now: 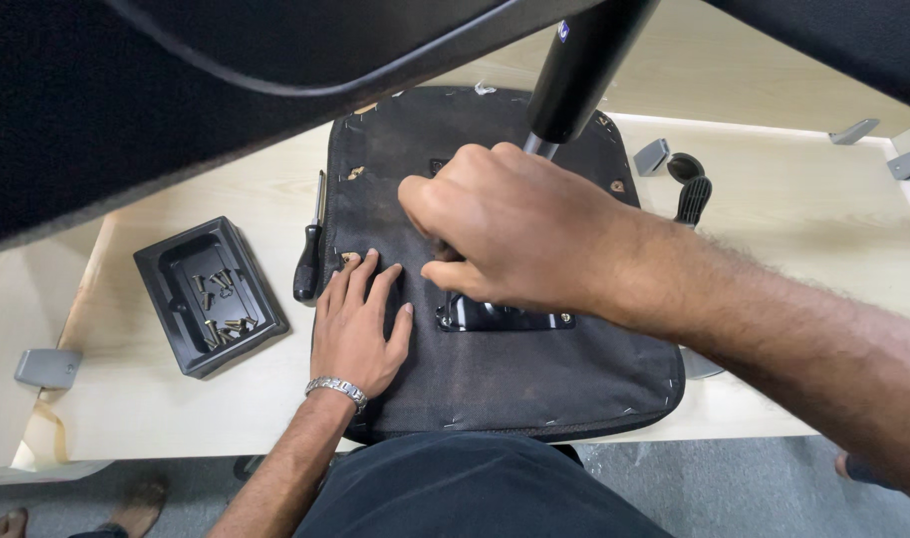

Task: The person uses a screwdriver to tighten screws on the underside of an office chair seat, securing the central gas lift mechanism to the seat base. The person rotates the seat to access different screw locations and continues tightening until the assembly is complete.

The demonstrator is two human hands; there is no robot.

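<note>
Black tray [166,271] of screws [219,304]

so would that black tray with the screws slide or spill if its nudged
The black tray looks like thin moulded plastic, so it is probably light and would slide easily on the smooth pale worktop. The screws lie loose in its compartments and would likely rattle or shift. Its low, wide shape makes tipping unlikely.

Left hand [358,317]: palm down, fingers extended forward and slightly spread, lying flat; a metal link bracelet circles the wrist, and the bare forearm runs back toward the lower edge of view. Right hand [500,231]: knuckles uppermost, fingers curled inward and down in a closed grip, the bare forearm entering diagonally from the lower right.
</note>
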